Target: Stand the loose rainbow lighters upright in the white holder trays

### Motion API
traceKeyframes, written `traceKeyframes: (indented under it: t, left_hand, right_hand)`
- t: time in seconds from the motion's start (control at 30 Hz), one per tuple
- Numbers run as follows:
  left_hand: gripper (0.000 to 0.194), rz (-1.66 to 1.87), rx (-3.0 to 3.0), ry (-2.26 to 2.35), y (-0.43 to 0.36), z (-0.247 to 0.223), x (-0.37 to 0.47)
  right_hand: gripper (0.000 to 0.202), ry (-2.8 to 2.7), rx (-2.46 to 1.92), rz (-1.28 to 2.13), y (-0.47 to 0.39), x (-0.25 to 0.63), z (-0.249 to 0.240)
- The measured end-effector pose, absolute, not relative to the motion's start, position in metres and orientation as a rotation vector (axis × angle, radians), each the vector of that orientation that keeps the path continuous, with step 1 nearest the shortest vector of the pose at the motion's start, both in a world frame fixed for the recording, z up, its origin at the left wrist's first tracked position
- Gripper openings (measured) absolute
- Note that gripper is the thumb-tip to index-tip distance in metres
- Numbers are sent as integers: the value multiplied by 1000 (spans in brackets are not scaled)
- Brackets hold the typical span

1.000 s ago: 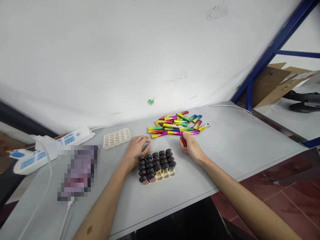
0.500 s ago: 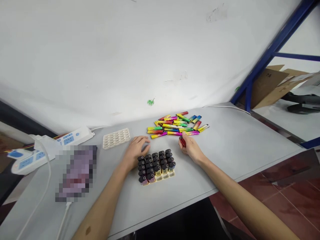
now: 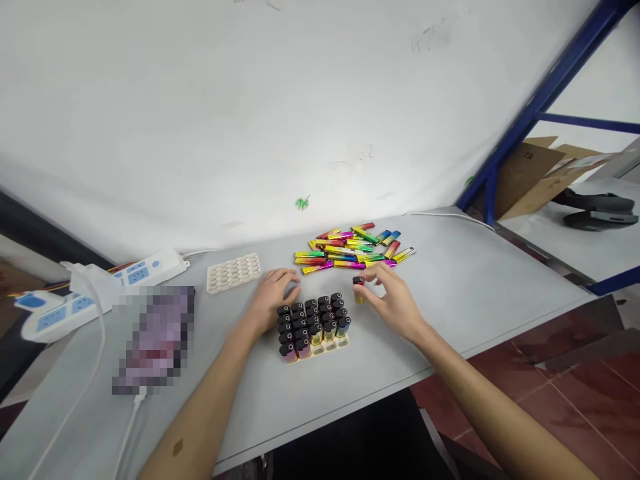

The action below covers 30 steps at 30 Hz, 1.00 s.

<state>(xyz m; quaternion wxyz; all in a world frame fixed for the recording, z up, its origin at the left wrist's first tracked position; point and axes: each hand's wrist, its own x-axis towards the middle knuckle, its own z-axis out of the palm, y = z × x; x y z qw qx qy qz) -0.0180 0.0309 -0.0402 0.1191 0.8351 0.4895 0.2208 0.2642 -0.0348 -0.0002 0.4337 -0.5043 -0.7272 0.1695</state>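
Between the thumb and fingers of my right hand (image 3: 391, 297) is a lighter (image 3: 359, 283) with a dark top and a red and yellow body, held upright to the right of the rack. My left hand (image 3: 271, 297) lies on the table by the rack's back left corner, fingers loosely spread and nothing in them. The cream rack (image 3: 328, 347) carries rows of upright lighters with black tops; several holes in its front row, towards the right, are bare. Behind both hands lies a loose pile of shiny multicoloured lighters (image 3: 347, 253).
A second cream rack (image 3: 233, 273) with bare holes lies at the back left. White power strips (image 3: 150, 268), a cable and a pixelated device (image 3: 155, 340) take up the left side. The wall bounds the table behind; a blue metal frame (image 3: 530, 120) stands right.
My right hand has come away from the pile's front edge towards the rack, turning the lighter from tilted to upright. My left hand stays about where it was.
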Motion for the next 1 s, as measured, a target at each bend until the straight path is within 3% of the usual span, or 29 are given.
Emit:
traceKeyframes:
  t: [0.13, 0.27, 0.43, 0.73, 1.0]
  left_hand:
    - [18, 648, 2453, 1427, 31, -40, -17]
    - [17, 661, 2464, 1421, 31, -41, -18]
    - [18, 657, 2461, 1421, 31, -43, -20]
    - [20, 635, 2470, 1421, 32, -43, -20]
    - [20, 659, 2472, 1402, 30, -41, -19]
  right_hand:
    - [15, -1843, -1151, 228, -72, 261, 37]
    - [24, -1904, -1006, 255, -102, 243, 55]
    - [17, -2095, -950, 428, -115, 216, 35]
    - [6, -2279, -1103, 137, -112, 206, 13]
    - [18, -2279, -1130, -18, -109, 205, 26]
